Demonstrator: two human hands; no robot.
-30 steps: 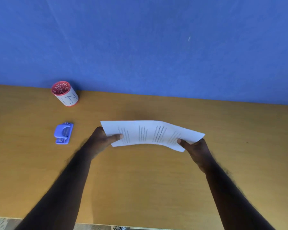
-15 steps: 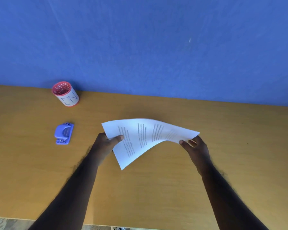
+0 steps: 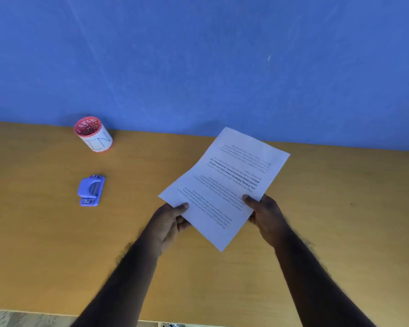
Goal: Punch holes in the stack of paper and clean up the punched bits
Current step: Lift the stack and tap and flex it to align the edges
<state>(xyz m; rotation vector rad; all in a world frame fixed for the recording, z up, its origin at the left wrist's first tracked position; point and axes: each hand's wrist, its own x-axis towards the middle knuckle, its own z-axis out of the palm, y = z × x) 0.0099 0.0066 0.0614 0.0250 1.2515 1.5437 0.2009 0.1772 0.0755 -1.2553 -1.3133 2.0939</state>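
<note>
A white stack of paper (image 3: 224, 185) with printed text is held above the table, tilted so its far corner points up and right. My left hand (image 3: 168, 223) pinches its left edge, thumb on top. My right hand (image 3: 265, 215) grips its right edge near the lower corner. A small blue hole punch (image 3: 91, 190) lies on the table well to the left of both hands. No punched bits show on the table.
A red-rimmed white cup (image 3: 93, 134) stands at the back left against the blue wall (image 3: 198, 62). The yellow-brown table (image 3: 45, 244) runs across the view; its near edge (image 3: 33, 311) shows at the bottom, with floor beyond.
The stack has turned from lying sideways to pointing away from me, and has shifted right. Both hands kept hold while rotating it. Punch and cup stayed put.
</note>
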